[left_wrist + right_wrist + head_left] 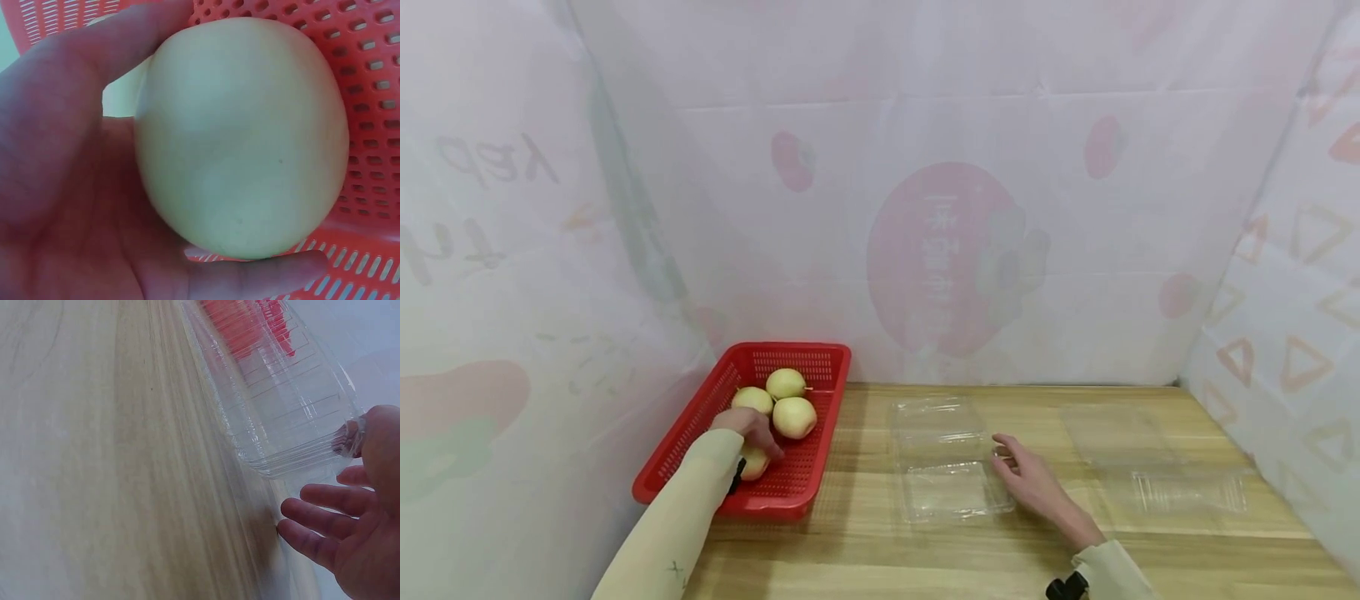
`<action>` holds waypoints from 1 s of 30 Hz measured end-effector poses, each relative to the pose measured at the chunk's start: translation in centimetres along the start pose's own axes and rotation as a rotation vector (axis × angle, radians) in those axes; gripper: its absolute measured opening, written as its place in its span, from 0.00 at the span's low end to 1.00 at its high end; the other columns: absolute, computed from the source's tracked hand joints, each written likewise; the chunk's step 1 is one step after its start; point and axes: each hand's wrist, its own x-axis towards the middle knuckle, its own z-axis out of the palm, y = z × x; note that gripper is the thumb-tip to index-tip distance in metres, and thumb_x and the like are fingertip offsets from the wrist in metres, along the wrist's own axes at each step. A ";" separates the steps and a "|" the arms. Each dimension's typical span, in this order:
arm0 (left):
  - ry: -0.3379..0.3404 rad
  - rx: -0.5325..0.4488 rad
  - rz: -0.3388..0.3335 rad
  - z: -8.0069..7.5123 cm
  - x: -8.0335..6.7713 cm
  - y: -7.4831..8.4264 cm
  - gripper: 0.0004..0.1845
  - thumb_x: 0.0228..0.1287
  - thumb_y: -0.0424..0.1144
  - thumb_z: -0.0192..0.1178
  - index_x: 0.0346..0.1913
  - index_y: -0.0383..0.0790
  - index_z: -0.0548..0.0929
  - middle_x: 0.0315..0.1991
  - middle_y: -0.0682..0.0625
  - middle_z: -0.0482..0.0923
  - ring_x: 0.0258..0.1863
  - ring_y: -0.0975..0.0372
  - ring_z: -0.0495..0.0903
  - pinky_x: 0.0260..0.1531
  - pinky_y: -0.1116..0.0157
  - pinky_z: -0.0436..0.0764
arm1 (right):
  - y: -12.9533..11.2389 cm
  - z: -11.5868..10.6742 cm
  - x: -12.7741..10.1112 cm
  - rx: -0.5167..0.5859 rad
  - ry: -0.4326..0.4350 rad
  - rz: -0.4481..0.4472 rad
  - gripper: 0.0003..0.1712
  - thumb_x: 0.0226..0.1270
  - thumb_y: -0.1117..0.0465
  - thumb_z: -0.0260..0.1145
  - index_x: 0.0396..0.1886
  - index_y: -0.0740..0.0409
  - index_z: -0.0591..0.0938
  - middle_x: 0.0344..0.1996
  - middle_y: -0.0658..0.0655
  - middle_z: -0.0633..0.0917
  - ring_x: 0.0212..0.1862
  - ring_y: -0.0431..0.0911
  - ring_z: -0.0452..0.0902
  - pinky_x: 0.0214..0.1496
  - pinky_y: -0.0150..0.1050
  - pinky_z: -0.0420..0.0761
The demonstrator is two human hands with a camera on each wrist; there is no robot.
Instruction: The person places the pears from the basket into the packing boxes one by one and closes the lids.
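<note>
Gripping a pale apple (240, 140) inside red basket (790, 492), left hand (748, 433) curled round it, thumb and fingers wrapped; apple near the basket's front end.
Resting on the worktop (865, 550) beside an open clear clamshell box (943, 458), right hand (1037, 487) spread, fingers straight, thumb touching the box's right edge. Three more apples (786, 404) grouped toward the basket's far end, just beyond the held one. Basket at the worktop's left edge, against the white sheeting (925, 167). Second clear clamshell box (1157, 467), also open, toward the worktop's right edge, well apart from the first.
</note>
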 end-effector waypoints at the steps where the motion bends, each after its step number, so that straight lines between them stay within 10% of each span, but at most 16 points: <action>1: -0.003 0.012 0.004 0.1 0.0 0.0 0.35 0.41 0.66 0.73 0.50 0.46 0.83 0.46 0.42 0.73 0.46 0.52 0.73 0.48 0.56 0.79 | 0.0 0.0 0.0 0.004 0.003 -0.002 0.24 0.72 0.62 0.60 0.65 0.64 0.72 0.53 0.65 0.84 0.50 0.54 0.84 0.55 0.48 0.81; 12: -0.027 0.087 0.058 0.1 0.2 -0.1 0.26 0.42 0.59 0.76 0.42 0.48 0.84 0.42 0.45 0.74 0.43 0.53 0.73 0.42 0.59 0.80 | 0.0 0.1 -0.1 0.015 0.002 0.036 0.24 0.71 0.61 0.60 0.65 0.61 0.73 0.49 0.61 0.87 0.48 0.50 0.84 0.51 0.42 0.81; 30: -0.001 -0.087 0.006 -0.3 -0.7 -0.5 0.28 0.52 0.56 0.69 0.55 0.47 0.81 0.48 0.42 0.73 0.45 0.52 0.71 0.44 0.59 0.78 | 0.1 0.0 -0.1 0.042 0.001 0.071 0.25 0.72 0.60 0.60 0.67 0.60 0.72 0.46 0.58 0.87 0.44 0.42 0.81 0.48 0.36 0.78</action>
